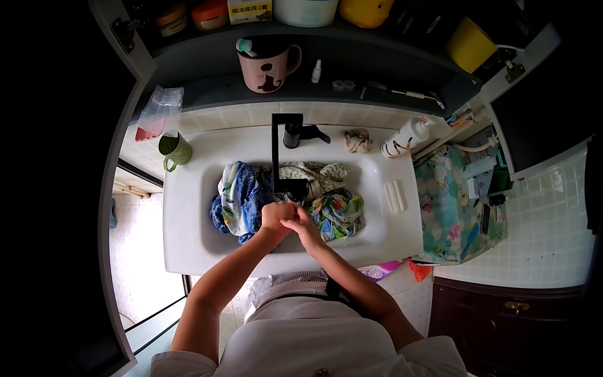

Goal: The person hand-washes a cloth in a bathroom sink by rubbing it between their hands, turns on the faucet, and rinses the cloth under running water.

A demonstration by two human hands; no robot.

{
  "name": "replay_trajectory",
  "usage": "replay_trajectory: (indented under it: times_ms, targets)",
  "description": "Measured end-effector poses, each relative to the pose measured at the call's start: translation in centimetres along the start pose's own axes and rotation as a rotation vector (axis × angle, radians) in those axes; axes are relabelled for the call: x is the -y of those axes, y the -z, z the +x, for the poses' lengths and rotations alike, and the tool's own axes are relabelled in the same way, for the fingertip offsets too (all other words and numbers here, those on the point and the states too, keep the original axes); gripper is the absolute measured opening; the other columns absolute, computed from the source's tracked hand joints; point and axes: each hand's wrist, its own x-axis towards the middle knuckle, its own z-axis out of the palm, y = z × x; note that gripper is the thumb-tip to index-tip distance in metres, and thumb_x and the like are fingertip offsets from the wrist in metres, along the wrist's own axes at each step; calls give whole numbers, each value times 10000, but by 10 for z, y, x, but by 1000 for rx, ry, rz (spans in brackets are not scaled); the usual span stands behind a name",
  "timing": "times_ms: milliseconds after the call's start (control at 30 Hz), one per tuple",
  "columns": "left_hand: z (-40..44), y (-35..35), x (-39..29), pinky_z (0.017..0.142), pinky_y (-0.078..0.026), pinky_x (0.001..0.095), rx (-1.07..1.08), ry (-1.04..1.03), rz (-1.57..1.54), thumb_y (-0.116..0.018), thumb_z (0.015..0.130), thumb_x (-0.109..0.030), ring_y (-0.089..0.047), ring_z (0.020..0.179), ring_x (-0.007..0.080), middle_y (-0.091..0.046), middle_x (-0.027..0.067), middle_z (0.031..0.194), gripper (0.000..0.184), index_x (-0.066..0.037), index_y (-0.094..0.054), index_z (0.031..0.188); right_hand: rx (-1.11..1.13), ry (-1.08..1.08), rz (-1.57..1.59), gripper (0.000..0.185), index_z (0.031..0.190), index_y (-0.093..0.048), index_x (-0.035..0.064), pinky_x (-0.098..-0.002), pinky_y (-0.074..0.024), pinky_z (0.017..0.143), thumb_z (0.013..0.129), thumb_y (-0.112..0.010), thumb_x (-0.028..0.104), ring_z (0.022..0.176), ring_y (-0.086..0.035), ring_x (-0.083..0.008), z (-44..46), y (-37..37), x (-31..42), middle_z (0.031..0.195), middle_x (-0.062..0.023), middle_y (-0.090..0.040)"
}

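Just below the black faucet (pixel 293 185), my two hands are pressed together over the white sink (pixel 377 232). My left hand (pixel 276 215) shows its back, and its fingers are mostly hidden. Against its side, my right hand (pixel 303 227) is closed around part of it, with the thumb across the left palm's edge. Blue and white patterned cloth (pixel 242 195) lies bunched in the basin at the left. A pale floral cloth (pixel 317 176) is behind the hands, and a green multicoloured cloth (pixel 337 213) lies to their right.
A green cup (pixel 174 151) stands at the sink's left corner. On the right rim are a white bottle (pixel 407 137), a small bunched cloth (pixel 358 141) and white bars (pixel 395 196). The dark shelf (pixel 213 94) above holds a pink mug (pixel 264 72).
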Motion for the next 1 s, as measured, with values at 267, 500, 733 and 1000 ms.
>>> replay_trajectory:
  times_ms: [267, 500, 733, 1000]
  targets:
    - [5, 2, -1, 463, -454, 332, 55, -14, 1, -549, 658, -229, -631, 617, 237, -634, 85, 664, 144, -127, -620, 586, -23, 43, -76, 465, 1179, -422, -7, -265, -352, 886, 790, -567, 202, 1002, -476, -142, 2, 2, -3, 1065, -84, -517]
    - [11, -26, -2, 498, -465, 326, 73, -24, 28, -543, 678, -222, -637, 691, 221, -644, 45, 692, 133, -155, -641, 618, -130, 44, -184, 444, 1151, -437, -9, -273, -368, 866, 819, -549, 264, 994, -480, -168, 6, 3, -19, 1044, -111, -523]
    - [9, -39, -4, 551, -462, 320, 45, -95, -19, -528, 707, -211, -627, 759, 204, -638, 35, 754, 112, -166, -629, 719, -271, -48, -108, 460, 1142, -432, -7, -285, -372, 862, 822, -550, 301, 990, -485, -189, 8, -2, -20, 1057, -123, -511]
    - [24, -23, -7, 632, -464, 322, 318, -55, 87, -512, 756, -254, -606, 858, 174, -642, 33, 850, 137, -192, -631, 728, -273, 479, -865, 362, 1070, -476, 17, -343, -397, 834, 747, -547, 163, 897, -505, -290, 8, 13, -9, 946, -145, -508]
